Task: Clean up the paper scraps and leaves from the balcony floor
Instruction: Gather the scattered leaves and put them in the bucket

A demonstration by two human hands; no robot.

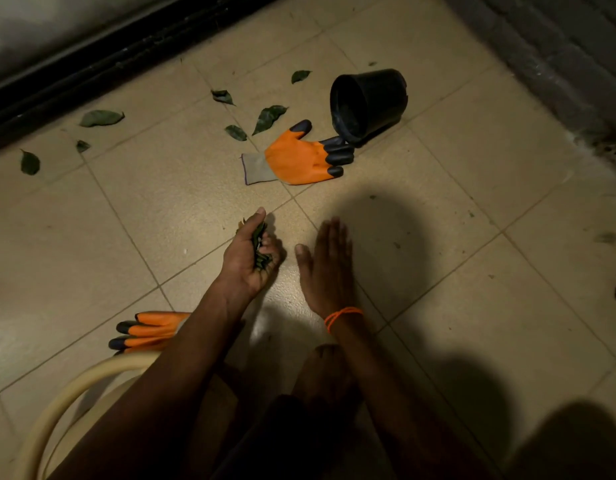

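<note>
Leaves (101,118) lie scattered over the beige tiled balcony floor (472,161), most of them in the far left part near a dark door track (126,60) that runs along the top-left edge. A larger one (269,118) rests just beyond an orange work glove (296,157), which lies flat on the tiles with its dark fingertips touching the rim of a black plastic pot (368,103) tipped on its side. More leaves sit crumpled in the left hand (251,258), whose fingers are curled around the small green bunch (259,247), palm turned inward. The right hand (329,265) hovers just beside it, fingers straight and together, holding nothing; an orange thread (342,315) circles its wrist. A second orange glove (150,330) lies by the left forearm, partly hidden under it. A pale curved hose or tube (74,386), hard to identify in the dim light, arcs across the lower left. A rough grey wall (559,57) closes the upper right corner. Heavy shadows fall across the lower right tiles.
</note>
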